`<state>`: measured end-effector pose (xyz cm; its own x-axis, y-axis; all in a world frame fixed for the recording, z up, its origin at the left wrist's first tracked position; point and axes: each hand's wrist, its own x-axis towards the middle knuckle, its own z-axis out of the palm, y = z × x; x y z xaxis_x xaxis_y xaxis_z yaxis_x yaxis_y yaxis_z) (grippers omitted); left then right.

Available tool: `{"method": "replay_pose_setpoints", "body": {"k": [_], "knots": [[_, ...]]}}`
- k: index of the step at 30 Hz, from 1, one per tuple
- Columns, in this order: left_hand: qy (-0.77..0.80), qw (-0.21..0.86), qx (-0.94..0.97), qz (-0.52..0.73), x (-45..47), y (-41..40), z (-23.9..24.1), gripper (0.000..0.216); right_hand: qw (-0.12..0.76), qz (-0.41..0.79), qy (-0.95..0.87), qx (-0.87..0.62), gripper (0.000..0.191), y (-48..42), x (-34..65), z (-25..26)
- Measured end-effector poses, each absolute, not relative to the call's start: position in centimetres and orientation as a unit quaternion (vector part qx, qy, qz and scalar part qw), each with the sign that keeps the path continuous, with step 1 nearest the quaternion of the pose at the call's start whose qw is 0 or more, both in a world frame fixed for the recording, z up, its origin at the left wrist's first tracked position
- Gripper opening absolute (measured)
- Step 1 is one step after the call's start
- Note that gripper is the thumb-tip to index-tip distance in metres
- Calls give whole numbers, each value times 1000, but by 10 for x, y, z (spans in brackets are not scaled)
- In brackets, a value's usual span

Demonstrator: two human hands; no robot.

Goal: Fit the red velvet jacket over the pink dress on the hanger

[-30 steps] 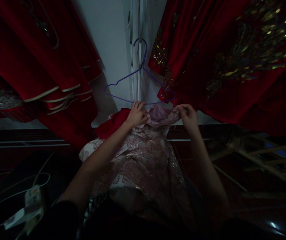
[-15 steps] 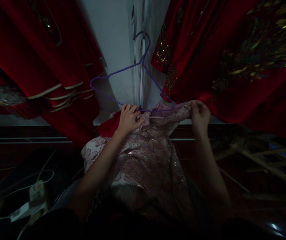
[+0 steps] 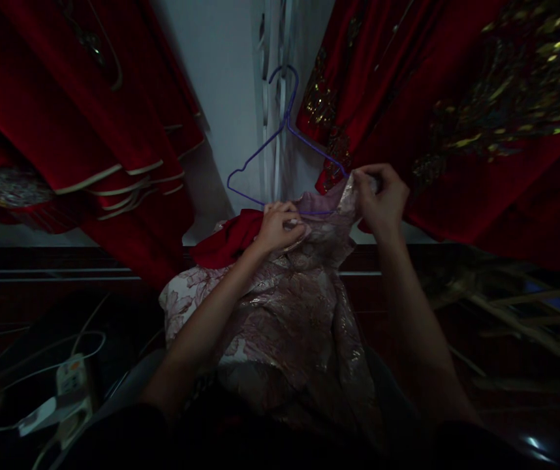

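Observation:
A pink and gold patterned garment [image 3: 284, 307] with a red lining [image 3: 228, 238] hangs down in front of me. My left hand [image 3: 280, 225] is closed on its neckline and on the lower bar of a purple wire hanger [image 3: 280, 140]. My right hand [image 3: 380, 196] is closed on the garment's right shoulder, lifted up against the hanger's right arm. The hanger's hook points up along a white strip on the wall.
Red embroidered garments hang at the left [image 3: 64, 117] and the right [image 3: 456, 111]. A white wall [image 3: 221, 78] lies between them. A power strip with white cable [image 3: 64, 391] sits on the dark floor at lower left. Pale sticks [image 3: 515, 307] lie at right.
The hanger has swung right and more upright. My right hand has risen and moved inward, pulling the garment's shoulder up to the hanger's right arm. My left hand shifted slightly right.

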<state>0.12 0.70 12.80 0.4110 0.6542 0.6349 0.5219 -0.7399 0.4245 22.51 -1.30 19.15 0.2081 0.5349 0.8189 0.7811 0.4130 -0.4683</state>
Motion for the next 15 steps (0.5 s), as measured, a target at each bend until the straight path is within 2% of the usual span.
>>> {"method": "replay_pose_setpoints", "body": {"k": [4,9,15], "knots": [[321,150,837,416,21,13,133,17,521,-157,-627,-557,32,1,208,214],[249,217,831,448,20,24,135,24,472,-143,-642,-587,32,9,194,224],[207,222,849,433,-5,32,149,25,518,-151,-644,-543,32,13,193,215]]}}
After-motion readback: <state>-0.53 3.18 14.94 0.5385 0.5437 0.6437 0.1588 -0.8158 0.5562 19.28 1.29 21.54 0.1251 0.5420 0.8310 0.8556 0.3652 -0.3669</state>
